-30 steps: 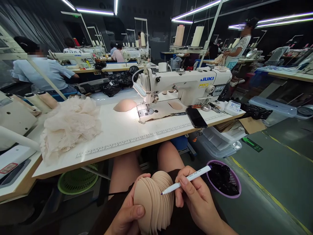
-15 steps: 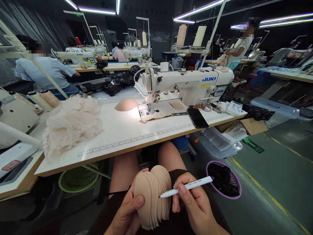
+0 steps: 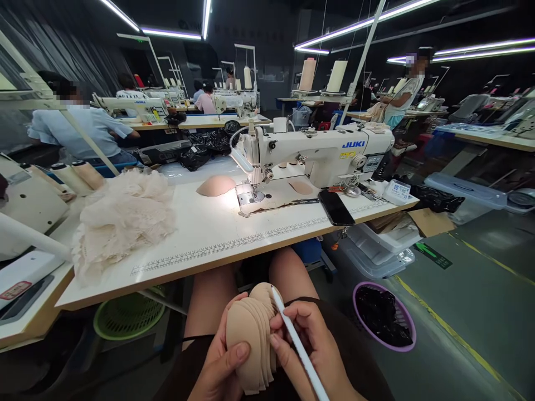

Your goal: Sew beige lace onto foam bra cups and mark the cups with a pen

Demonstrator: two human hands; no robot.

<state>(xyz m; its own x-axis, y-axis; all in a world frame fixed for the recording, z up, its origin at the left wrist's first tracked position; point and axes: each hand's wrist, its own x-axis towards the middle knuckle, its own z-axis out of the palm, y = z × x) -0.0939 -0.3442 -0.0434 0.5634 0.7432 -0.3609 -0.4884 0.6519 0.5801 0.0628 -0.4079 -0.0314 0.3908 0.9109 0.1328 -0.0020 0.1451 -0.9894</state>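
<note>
On my lap, my left hand (image 3: 219, 367) grips a fanned stack of beige foam bra cups (image 3: 251, 334) from the left, thumb pressed on the front cup. My right hand (image 3: 307, 348) is closed on a white pen (image 3: 298, 348), which now lies along the hand with its tip pointing up beside the top of the stack. The fingers of this hand also touch the stack's right edge. Beyond my knees stands the white sewing table (image 3: 200, 234) with a JUKI sewing machine (image 3: 317, 150).
A heap of cream lace (image 3: 123, 217) lies at the table's left, one loose beige cup (image 3: 216, 185) by the needle, a black phone (image 3: 336, 208) on the right. A purple bin (image 3: 384, 316) and clear tubs (image 3: 376, 245) sit on the floor right; other people work behind.
My right hand has swung the pen from lying crosswise with its tip on the cups to pointing upward, and moved in against the stack. The stack looks more closed up.
</note>
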